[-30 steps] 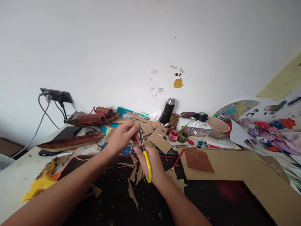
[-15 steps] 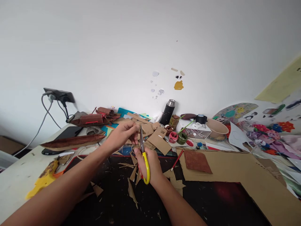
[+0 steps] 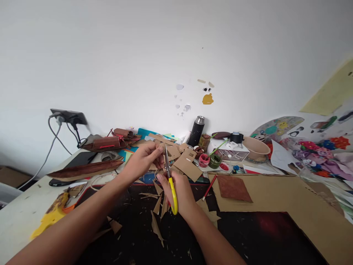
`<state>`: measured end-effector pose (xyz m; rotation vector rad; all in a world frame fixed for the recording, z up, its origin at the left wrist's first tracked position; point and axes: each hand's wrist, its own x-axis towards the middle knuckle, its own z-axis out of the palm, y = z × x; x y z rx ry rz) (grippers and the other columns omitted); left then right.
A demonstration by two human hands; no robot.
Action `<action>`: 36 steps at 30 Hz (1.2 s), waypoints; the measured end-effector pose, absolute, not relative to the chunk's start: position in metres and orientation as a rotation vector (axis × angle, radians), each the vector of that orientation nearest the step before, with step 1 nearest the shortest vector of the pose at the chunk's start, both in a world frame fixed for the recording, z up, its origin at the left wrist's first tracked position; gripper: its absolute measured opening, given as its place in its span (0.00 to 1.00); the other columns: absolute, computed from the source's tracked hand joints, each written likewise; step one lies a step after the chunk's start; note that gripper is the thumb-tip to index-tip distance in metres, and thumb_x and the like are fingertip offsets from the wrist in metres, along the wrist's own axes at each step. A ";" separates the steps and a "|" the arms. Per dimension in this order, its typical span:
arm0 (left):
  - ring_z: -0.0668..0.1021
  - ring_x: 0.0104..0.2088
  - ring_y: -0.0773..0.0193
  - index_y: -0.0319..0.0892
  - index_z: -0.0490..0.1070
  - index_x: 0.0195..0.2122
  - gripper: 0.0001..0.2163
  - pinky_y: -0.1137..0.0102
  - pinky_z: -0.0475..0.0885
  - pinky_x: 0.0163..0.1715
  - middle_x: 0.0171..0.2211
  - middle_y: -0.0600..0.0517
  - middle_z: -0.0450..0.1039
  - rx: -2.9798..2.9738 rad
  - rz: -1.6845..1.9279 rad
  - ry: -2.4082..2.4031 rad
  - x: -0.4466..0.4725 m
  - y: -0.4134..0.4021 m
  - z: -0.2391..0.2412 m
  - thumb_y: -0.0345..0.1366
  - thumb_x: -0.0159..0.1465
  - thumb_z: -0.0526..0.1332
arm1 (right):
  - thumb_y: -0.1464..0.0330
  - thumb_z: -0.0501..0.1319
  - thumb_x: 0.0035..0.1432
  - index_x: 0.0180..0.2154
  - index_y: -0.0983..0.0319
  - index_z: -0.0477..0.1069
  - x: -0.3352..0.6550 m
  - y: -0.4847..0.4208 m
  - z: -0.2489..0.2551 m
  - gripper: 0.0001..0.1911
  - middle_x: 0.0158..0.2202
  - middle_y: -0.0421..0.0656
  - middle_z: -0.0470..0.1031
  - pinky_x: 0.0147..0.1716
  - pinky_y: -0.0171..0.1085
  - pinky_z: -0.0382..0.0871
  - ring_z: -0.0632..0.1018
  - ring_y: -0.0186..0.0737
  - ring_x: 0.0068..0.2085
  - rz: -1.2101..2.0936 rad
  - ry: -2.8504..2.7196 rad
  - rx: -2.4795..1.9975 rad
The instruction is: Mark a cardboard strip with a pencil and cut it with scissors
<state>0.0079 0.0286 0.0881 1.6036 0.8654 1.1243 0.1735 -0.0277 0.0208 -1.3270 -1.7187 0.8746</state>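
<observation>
My right hand (image 3: 179, 191) is closed round yellow-handled scissors (image 3: 171, 182), whose blades point up and away over the dark mat (image 3: 248, 235). My left hand (image 3: 143, 158) pinches a small brown cardboard piece (image 3: 161, 151) right at the blades' tips. Both hands are raised a little above the table's middle. Thin cardboard offcuts (image 3: 157, 209) lie on the mat just below them.
A large L-shaped cardboard sheet (image 3: 289, 198) with a brown square on it lies to the right. Paint pots (image 3: 204, 160), a black flask (image 3: 197, 130) and a bowl (image 3: 256, 147) stand behind. Brown cardboard shapes (image 3: 85, 169), a phone and a wall socket with cables (image 3: 67, 116) are at left.
Both hands stay almost in place with the scissors at the small piece; the view has shifted slightly.
</observation>
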 end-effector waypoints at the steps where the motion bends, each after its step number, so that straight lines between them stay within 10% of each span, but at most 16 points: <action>1: 0.79 0.25 0.64 0.42 0.72 0.30 0.21 0.70 0.76 0.28 0.24 0.53 0.77 1.617 1.134 0.865 0.008 0.029 0.089 0.54 0.70 0.65 | 0.50 0.64 0.69 0.40 0.57 0.77 0.174 -0.028 0.021 0.17 0.20 0.38 0.75 0.24 0.35 0.70 0.78 0.41 0.21 0.920 -1.711 -1.323; 20: 0.76 0.25 0.64 0.44 0.68 0.27 0.20 0.69 0.73 0.29 0.23 0.55 0.73 1.628 1.196 0.941 0.005 0.032 0.087 0.52 0.70 0.63 | 0.40 0.70 0.58 0.51 0.60 0.77 0.173 -0.029 0.016 0.34 0.30 0.42 0.80 0.31 0.38 0.80 0.87 0.47 0.30 1.353 -1.574 -1.024; 36: 0.77 0.27 0.64 0.43 0.71 0.27 0.20 0.69 0.73 0.32 0.24 0.54 0.74 1.637 1.145 0.888 0.007 0.031 0.086 0.53 0.69 0.65 | 0.47 0.68 0.65 0.46 0.59 0.80 0.175 -0.031 0.028 0.23 0.23 0.39 0.77 0.19 0.32 0.66 0.75 0.36 0.18 1.116 -1.636 -1.155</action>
